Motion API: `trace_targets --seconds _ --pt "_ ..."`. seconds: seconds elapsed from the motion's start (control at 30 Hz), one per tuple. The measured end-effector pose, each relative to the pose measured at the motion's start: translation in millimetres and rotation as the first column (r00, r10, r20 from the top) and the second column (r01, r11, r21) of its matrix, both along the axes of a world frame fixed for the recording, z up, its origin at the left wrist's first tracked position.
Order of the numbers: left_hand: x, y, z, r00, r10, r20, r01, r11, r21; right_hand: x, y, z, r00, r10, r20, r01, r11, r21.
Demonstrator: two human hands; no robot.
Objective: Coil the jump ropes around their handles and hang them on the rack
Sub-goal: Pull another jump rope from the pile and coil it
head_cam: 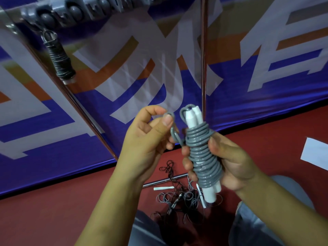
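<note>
Grey rope nearly wrapped, just the hanging loop left to sort

Top left, one dark coiled rope (60,59) already hangs off the rack (74,11), so that's the target. Left hand (149,137) pinches the spare end loop (171,125), probably keeping it free for a hook. Right hand (229,158) is clamped round the grey jump rope bundle (202,157), holding the wraps on its white handles (192,114). More tangled ropes (177,197) wait on the floor.
</note>
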State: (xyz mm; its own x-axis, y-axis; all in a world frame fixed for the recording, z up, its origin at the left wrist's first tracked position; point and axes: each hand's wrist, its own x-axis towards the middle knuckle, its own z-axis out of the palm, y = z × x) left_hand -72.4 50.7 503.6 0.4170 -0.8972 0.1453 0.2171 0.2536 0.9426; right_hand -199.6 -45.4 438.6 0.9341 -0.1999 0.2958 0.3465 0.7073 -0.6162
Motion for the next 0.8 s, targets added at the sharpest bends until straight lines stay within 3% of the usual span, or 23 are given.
trace_targets --seconds 0.13,0.27,0.5,0.8 --pt "-6 2 5 0.998 -0.044 0.04 0.046 0.998 -0.033 5 3 -3 0.984 0.129 0.122 -0.142 0.985 0.1" --pt "-12 6 4 0.993 -0.024 0.118 0.035 0.994 -0.099 5 0 -1 0.989 0.119 0.09 -0.123 0.992 0.038" --pt "-12 11 9 0.999 0.035 0.006 -0.035 0.999 -0.024 2 -8 1 0.987 0.137 0.079 -0.131 0.988 -0.084" --pt "2 20 6 0.966 -0.082 0.246 0.089 0.996 -0.018 -1 -20 -3 0.988 0.147 0.047 -0.136 0.973 -0.187"
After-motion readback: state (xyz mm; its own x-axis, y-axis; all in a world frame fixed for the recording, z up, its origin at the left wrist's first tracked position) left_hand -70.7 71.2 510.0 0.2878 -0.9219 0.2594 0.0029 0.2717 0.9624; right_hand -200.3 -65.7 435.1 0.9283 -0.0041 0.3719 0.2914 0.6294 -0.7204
